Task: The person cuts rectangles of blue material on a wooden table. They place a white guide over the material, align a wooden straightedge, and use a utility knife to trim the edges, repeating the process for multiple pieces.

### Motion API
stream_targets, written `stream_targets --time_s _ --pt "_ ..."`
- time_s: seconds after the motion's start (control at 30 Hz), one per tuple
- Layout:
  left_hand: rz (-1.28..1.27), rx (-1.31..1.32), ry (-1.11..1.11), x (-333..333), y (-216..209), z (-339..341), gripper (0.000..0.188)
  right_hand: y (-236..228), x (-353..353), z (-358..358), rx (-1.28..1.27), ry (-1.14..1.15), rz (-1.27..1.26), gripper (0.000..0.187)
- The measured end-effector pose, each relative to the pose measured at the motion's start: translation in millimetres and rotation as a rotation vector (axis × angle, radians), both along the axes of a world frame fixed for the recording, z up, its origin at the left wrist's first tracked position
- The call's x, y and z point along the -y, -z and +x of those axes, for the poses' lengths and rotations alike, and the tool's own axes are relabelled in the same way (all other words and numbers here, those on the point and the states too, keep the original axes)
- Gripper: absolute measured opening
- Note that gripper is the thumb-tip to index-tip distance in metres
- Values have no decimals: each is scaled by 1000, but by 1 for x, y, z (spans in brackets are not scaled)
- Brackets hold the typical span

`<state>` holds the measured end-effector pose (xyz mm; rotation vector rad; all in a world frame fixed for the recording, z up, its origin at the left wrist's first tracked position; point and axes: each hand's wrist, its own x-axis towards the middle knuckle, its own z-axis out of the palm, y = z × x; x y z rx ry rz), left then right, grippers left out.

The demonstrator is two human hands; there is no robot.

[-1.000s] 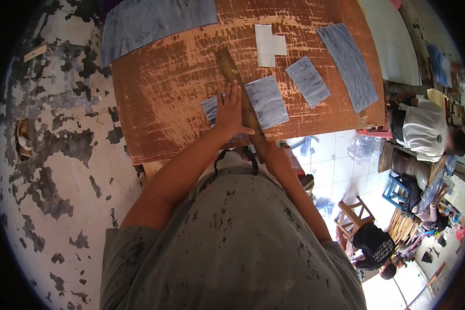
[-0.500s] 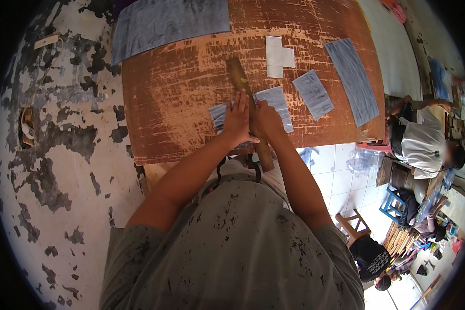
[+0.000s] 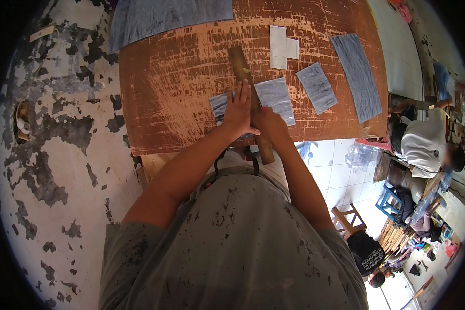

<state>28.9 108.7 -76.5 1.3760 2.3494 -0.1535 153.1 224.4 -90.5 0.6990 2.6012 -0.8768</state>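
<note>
A long brown wooden straightedge (image 3: 238, 62) lies aslant across a grey streaked sheet, its near end sticking out past the table edge. My left hand (image 3: 236, 116) presses flat on it, fingers stretched forward and thumb spread toward the right. Part of the sheet shows left of the wood (image 3: 218, 106) and part on its right side (image 3: 276, 98); the strip and my hand cover the middle. Along the right edge of the straightedge, my right hand (image 3: 273, 127) is closed around what looks like a red cutter knife (image 3: 264, 110), mostly hidden by the fingers.
The worn brown table (image 3: 165, 103) also carries a large grey sheet (image 3: 175, 18), two smaller grey pieces (image 3: 316, 88) (image 3: 355, 77) and a white T-shaped template (image 3: 278, 49). A peeling wall (image 3: 62, 170) stands left. At right are a person in white (image 3: 423, 142) and stools (image 3: 350, 219).
My right hand has drawn back slightly toward me along the straightedge, with the red knife now more hidden. My left hand stays flat on the wood. The whole view has shifted a little.
</note>
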Motion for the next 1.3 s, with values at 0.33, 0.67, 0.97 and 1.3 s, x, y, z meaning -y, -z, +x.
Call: stream_targets --time_s 0.33,0.67,0.97,1.3 --pt "-45 38 -16 -1 -8 -1 164 -64 33 87 297 162 -148 37" --pt "52 60 -27 3 -1 1 166 -32 -6 -36 -5 245 -42 39" --pt "134 35 -40 6 7 2 167 -38 -5 -62 51 161 -22 42" --pt "-46 23 -12 0 -7 0 170 -56 22 43 203 106 -131 48"
